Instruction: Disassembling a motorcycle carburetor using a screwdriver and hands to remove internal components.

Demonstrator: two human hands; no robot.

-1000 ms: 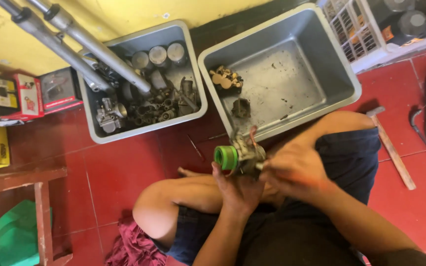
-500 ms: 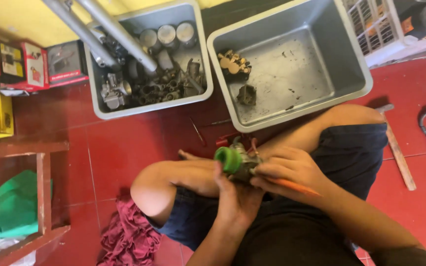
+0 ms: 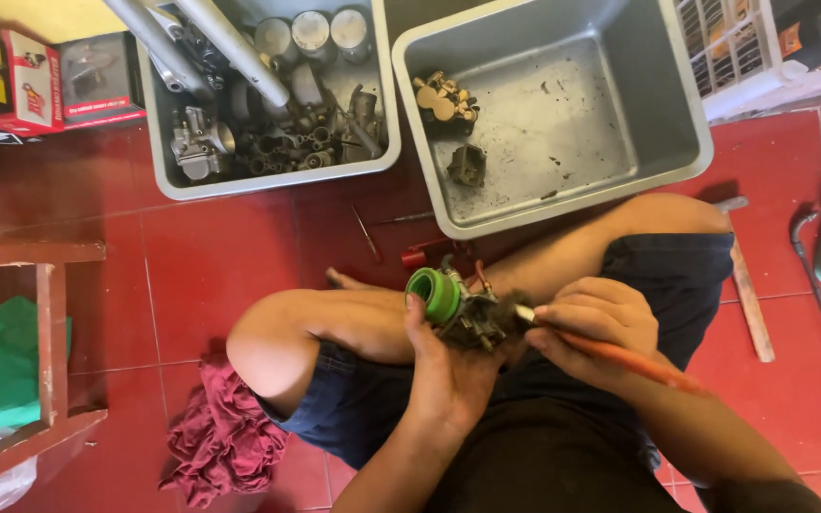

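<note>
Over the lap: carburetor, green-capped, cupped by left hand. Right hand pinches an orange-handled tool, tip apparently at the body. Risk: tip slips, gouging metal or jabbing the thumb.

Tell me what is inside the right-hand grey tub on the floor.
The grey tub holds a cluster of brass parts near its upper left corner and one dark metal part below them. Its near edge is covered by the person's knee.
</note>
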